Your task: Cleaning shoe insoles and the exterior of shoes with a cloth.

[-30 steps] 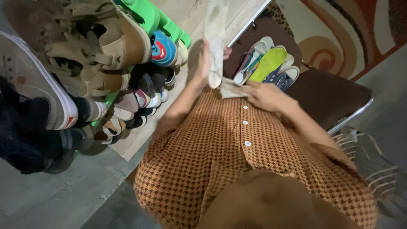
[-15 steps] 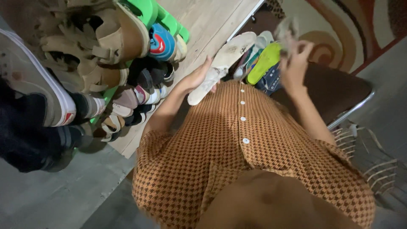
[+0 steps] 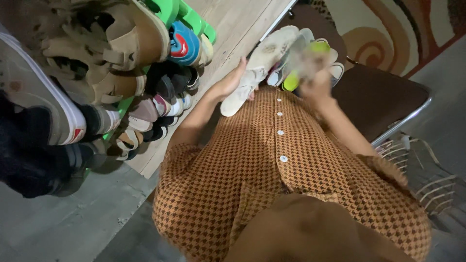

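A big shoe rack [image 3: 121, 73] full of shoes stands on the left. A brown chair [image 3: 383, 102] holds more shoes. The left hand [image 3: 230, 82] grips a dirty white insole [image 3: 259, 65], which sticks up past the fingers. The right hand [image 3: 315, 80], just beside it, holds a blurry cloth [image 3: 306, 58].

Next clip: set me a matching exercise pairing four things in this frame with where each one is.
Things:
1. white insole
2. grey cloth
3. yellow-green insole
4. tan fringed boots

Places:
A. on the green rack
B. in the left hand
C. on the brown chair with shoes
D. in the blurred right hand

Pairs: 1-B, 2-D, 3-C, 4-A
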